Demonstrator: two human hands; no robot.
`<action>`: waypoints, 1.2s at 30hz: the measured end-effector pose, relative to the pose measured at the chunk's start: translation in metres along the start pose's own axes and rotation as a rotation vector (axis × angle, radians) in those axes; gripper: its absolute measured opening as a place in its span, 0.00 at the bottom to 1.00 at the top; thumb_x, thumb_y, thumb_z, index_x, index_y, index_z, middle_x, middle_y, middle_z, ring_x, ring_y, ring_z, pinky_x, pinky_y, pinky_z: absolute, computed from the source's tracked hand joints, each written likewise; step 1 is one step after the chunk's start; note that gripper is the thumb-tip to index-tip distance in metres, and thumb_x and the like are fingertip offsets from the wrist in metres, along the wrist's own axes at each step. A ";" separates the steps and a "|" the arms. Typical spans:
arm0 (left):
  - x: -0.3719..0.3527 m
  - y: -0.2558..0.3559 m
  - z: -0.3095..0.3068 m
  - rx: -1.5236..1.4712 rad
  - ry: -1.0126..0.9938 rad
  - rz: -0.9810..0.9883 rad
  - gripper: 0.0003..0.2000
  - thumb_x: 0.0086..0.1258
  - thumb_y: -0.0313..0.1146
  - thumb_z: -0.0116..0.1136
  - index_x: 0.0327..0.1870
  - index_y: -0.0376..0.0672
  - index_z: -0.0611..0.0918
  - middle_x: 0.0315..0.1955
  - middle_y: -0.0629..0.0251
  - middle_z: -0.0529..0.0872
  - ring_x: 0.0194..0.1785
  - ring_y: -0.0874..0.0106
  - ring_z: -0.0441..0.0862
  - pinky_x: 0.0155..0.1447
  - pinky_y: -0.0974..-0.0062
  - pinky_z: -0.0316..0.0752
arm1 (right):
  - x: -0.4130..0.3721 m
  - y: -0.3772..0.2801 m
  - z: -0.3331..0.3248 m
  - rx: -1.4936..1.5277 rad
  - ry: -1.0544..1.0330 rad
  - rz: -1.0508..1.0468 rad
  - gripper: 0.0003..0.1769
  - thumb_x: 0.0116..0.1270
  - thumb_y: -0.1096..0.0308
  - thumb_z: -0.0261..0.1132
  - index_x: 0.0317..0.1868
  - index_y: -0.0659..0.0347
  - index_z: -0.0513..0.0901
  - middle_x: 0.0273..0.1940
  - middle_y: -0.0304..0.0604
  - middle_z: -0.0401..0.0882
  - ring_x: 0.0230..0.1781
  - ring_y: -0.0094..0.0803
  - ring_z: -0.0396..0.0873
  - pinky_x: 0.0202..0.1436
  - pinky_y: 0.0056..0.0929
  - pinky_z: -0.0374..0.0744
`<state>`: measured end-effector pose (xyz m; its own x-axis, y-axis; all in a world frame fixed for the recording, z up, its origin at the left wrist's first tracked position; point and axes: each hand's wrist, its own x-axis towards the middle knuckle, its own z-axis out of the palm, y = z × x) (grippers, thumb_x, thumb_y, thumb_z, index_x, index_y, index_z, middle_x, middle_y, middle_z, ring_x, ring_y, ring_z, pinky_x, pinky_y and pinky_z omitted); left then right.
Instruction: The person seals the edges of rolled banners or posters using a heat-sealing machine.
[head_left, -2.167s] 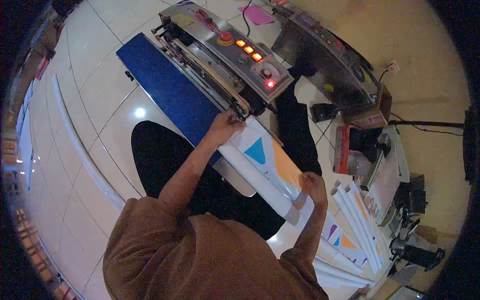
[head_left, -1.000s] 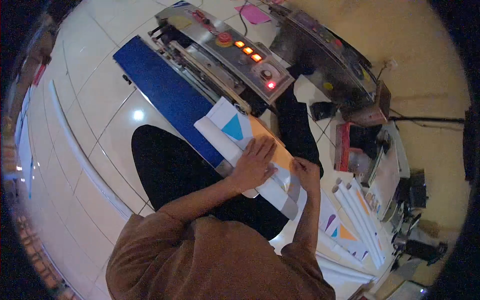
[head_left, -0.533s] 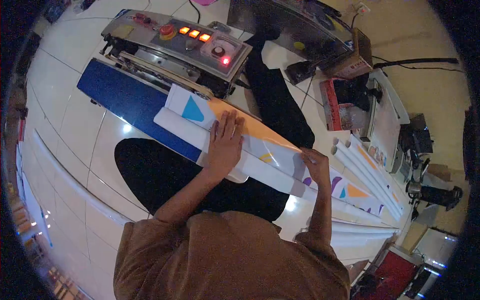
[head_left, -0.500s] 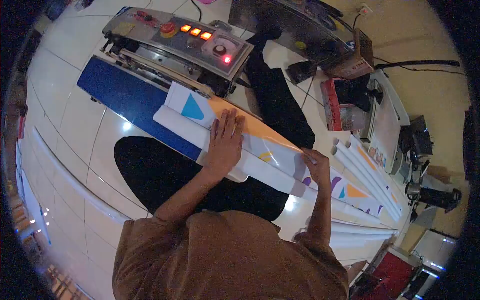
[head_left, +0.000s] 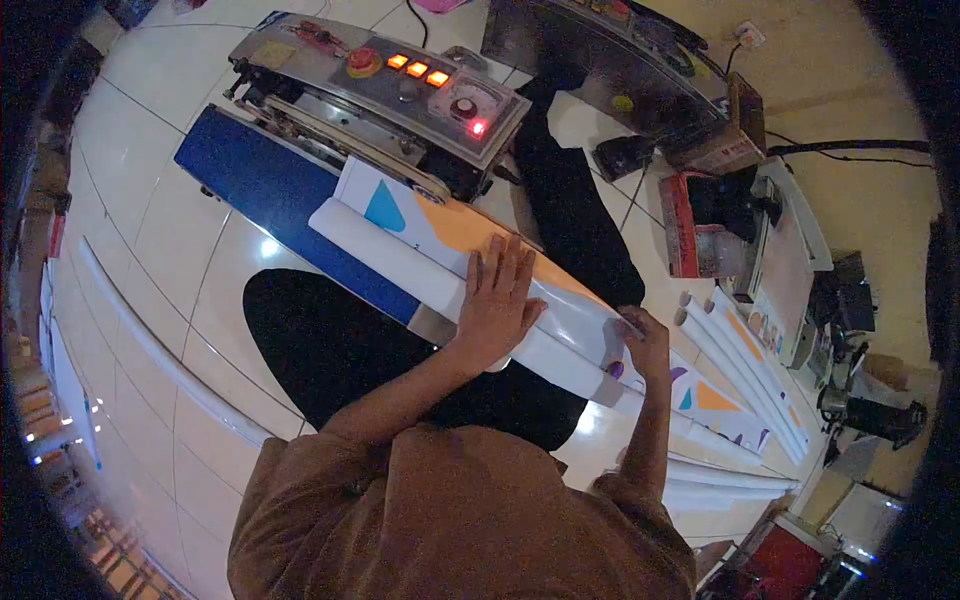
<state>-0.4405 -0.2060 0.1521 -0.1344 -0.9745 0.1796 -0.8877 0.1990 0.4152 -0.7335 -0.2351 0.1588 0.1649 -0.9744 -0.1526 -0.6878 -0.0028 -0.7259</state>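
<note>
A white printed sheet (head_left: 420, 225) with orange, teal and purple shapes lies along the blue belt (head_left: 250, 185) of a sealing machine (head_left: 400, 100). Its near side is rolled into a long white tube (head_left: 385, 255). My left hand (head_left: 495, 308) rests on the sheet and tube, fingers spread and thumb out to the right. Further right, my right hand (head_left: 646, 342) pinches the sheet's far edge, its fingertips partly hidden. The sheet's upper edge lies beside the machine's front rail.
Several rolled tubes (head_left: 745, 365) lie on the tiled floor at right. A red box (head_left: 684, 225) and a cardboard box (head_left: 715, 150) stand at the upper right. A long pale strip (head_left: 165, 360) curves across the floor at left. My black-clad legs flank the machine.
The view has shifted slightly. My left hand has slid right along the sheet, its thumb now spread. The sheet sits a little further left relative to the machine. My right hand keeps its pinch.
</note>
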 end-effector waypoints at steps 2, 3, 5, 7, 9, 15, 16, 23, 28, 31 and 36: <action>-0.001 -0.005 0.001 -0.014 0.031 0.000 0.38 0.67 0.53 0.54 0.70 0.34 0.62 0.73 0.43 0.54 0.77 0.45 0.48 0.75 0.41 0.43 | -0.001 0.004 -0.002 0.022 -0.011 0.006 0.12 0.62 0.73 0.67 0.47 0.66 0.85 0.41 0.48 0.85 0.41 0.33 0.83 0.48 0.29 0.80; -0.002 -0.008 0.003 -0.008 0.031 0.000 0.38 0.67 0.53 0.54 0.70 0.34 0.62 0.73 0.43 0.54 0.77 0.45 0.48 0.75 0.41 0.43 | -0.001 0.005 -0.002 0.037 -0.023 0.017 0.11 0.63 0.73 0.67 0.46 0.66 0.84 0.40 0.46 0.85 0.40 0.29 0.82 0.47 0.27 0.80; -0.005 -0.013 0.006 -0.026 0.050 0.012 0.38 0.66 0.53 0.55 0.71 0.34 0.62 0.73 0.45 0.54 0.77 0.46 0.48 0.75 0.41 0.45 | -0.001 0.003 -0.003 0.046 -0.019 -0.004 0.11 0.64 0.72 0.67 0.45 0.67 0.84 0.39 0.46 0.85 0.39 0.29 0.82 0.45 0.27 0.80; -0.004 -0.015 0.008 0.028 0.044 0.022 0.38 0.67 0.52 0.55 0.71 0.34 0.62 0.73 0.45 0.54 0.77 0.46 0.48 0.75 0.41 0.45 | 0.000 0.005 -0.002 0.052 -0.017 -0.021 0.10 0.64 0.71 0.67 0.44 0.67 0.85 0.38 0.45 0.85 0.37 0.29 0.82 0.44 0.27 0.80; -0.005 -0.013 0.007 0.078 0.038 0.031 0.37 0.68 0.51 0.55 0.71 0.34 0.62 0.73 0.46 0.54 0.77 0.47 0.48 0.75 0.41 0.45 | 0.005 0.008 0.000 0.035 -0.008 -0.041 0.10 0.64 0.71 0.67 0.44 0.65 0.85 0.38 0.50 0.85 0.37 0.35 0.84 0.43 0.30 0.81; -0.009 -0.001 -0.004 -0.058 0.032 -0.035 0.36 0.69 0.49 0.53 0.72 0.35 0.61 0.73 0.44 0.53 0.77 0.47 0.47 0.75 0.41 0.41 | 0.013 0.006 0.006 -0.001 0.021 0.022 0.11 0.63 0.68 0.68 0.43 0.66 0.85 0.38 0.49 0.85 0.38 0.37 0.85 0.44 0.31 0.81; -0.012 0.000 -0.002 -0.063 0.011 -0.002 0.35 0.69 0.50 0.53 0.71 0.35 0.62 0.73 0.43 0.53 0.77 0.47 0.47 0.75 0.40 0.41 | 0.013 0.008 0.006 -0.001 0.030 0.026 0.11 0.63 0.68 0.68 0.43 0.66 0.85 0.38 0.49 0.85 0.38 0.37 0.85 0.44 0.31 0.81; -0.022 -0.010 0.007 -0.072 0.002 0.138 0.28 0.69 0.45 0.55 0.66 0.38 0.70 0.72 0.48 0.58 0.76 0.50 0.53 0.75 0.40 0.43 | 0.001 0.005 -0.009 -0.039 0.012 -0.003 0.16 0.58 0.66 0.72 0.45 0.64 0.85 0.43 0.50 0.85 0.44 0.38 0.84 0.50 0.34 0.80; -0.027 -0.016 0.010 -0.058 0.055 0.228 0.22 0.71 0.43 0.54 0.61 0.39 0.76 0.70 0.52 0.65 0.76 0.56 0.55 0.76 0.44 0.45 | 0.003 -0.001 -0.008 -0.126 -0.017 -0.100 0.15 0.60 0.65 0.72 0.45 0.64 0.85 0.41 0.49 0.85 0.41 0.40 0.84 0.47 0.33 0.81; -0.027 -0.010 0.004 -0.104 0.013 0.203 0.24 0.70 0.45 0.54 0.61 0.39 0.76 0.69 0.51 0.66 0.75 0.56 0.57 0.75 0.44 0.46 | 0.006 0.009 -0.003 -0.058 -0.017 -0.100 0.14 0.61 0.65 0.70 0.45 0.64 0.85 0.39 0.50 0.85 0.38 0.39 0.84 0.46 0.31 0.81; -0.027 -0.010 0.000 -0.072 0.023 0.204 0.24 0.70 0.44 0.53 0.61 0.39 0.76 0.68 0.51 0.66 0.74 0.56 0.58 0.76 0.44 0.45 | 0.011 0.000 -0.002 -0.018 -0.038 0.026 0.12 0.64 0.65 0.68 0.42 0.64 0.85 0.36 0.49 0.85 0.35 0.34 0.83 0.42 0.30 0.80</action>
<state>-0.4280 -0.1812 0.1434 -0.2974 -0.9108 0.2864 -0.8094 0.3996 0.4302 -0.7335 -0.2461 0.1588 0.1734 -0.9649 -0.1974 -0.7048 0.0184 -0.7091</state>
